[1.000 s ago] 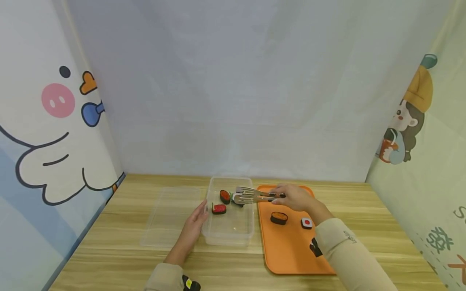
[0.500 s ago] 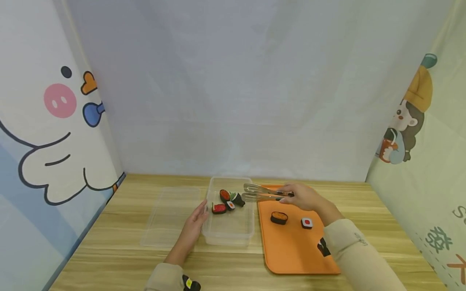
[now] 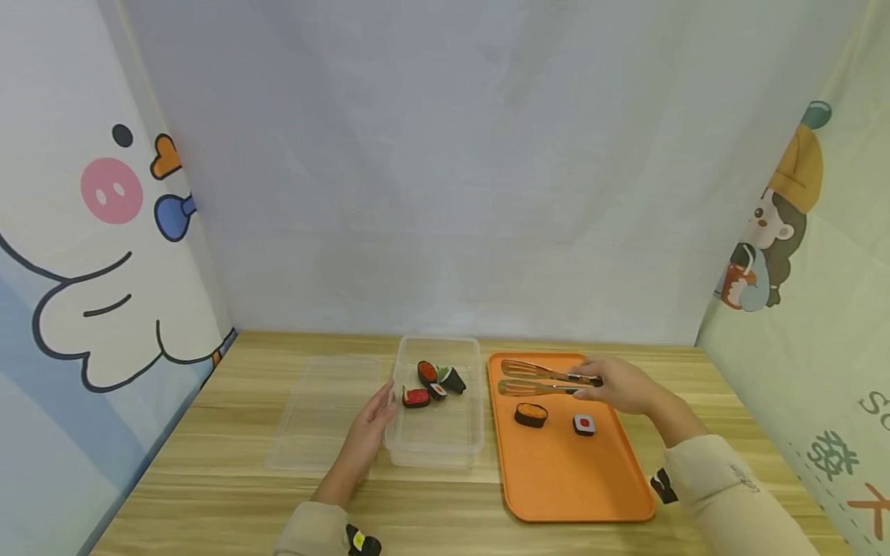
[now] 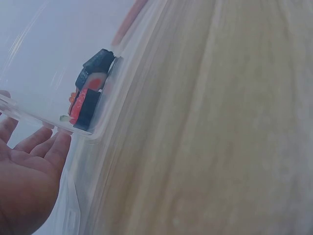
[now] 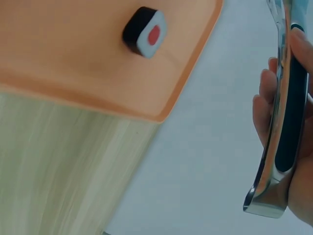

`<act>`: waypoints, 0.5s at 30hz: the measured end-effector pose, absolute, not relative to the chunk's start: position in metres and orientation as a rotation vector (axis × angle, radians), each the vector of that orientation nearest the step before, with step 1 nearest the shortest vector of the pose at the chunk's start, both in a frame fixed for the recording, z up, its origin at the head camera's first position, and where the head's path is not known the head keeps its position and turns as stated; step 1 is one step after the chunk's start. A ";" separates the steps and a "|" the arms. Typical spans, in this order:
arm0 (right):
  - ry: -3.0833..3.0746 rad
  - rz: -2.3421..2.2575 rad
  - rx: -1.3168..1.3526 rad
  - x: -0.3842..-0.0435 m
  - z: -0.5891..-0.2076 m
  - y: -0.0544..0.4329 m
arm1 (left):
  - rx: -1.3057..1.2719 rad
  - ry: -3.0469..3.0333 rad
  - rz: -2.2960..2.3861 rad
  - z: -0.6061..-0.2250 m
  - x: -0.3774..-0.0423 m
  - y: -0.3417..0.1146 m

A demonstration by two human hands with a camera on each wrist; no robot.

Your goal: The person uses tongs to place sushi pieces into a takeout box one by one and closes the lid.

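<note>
Clasping tongs (image 5: 292, 117) in right grip (image 3: 619, 384), touching box (image 3: 433, 448) with relaxed left grip (image 3: 370, 423) — best to pinch orange-topped sushi (image 3: 531, 415), ten o'clock on tray (image 3: 566, 479), by its sides — likely light, firm.

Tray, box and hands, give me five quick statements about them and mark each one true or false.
1. The right hand holds tongs over the orange tray. True.
2. The clear box contains four sushi pieces. True.
3. The tray bears three sushi pieces. False: it bears two, an orange-topped piece and a roll with a red centre.
4. The box is covered. False: its lid lies on the table.
5. The left hand touches the box. True.
</note>
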State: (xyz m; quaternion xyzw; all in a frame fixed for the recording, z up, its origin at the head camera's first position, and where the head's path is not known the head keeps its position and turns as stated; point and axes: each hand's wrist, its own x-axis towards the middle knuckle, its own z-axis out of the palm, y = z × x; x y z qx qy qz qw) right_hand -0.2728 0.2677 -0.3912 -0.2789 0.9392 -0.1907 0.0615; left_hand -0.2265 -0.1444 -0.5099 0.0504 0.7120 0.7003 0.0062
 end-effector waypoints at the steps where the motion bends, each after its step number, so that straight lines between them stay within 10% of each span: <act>1: 2.845 -0.564 -0.845 -0.271 -0.392 0.271 | 0.163 2.226 2.190 -0.510 -0.226 -0.144; 15: 2.872 -0.480 -0.842 -0.254 -0.409 0.290 | 0.142 2.221 2.177 -0.507 -0.224 -0.144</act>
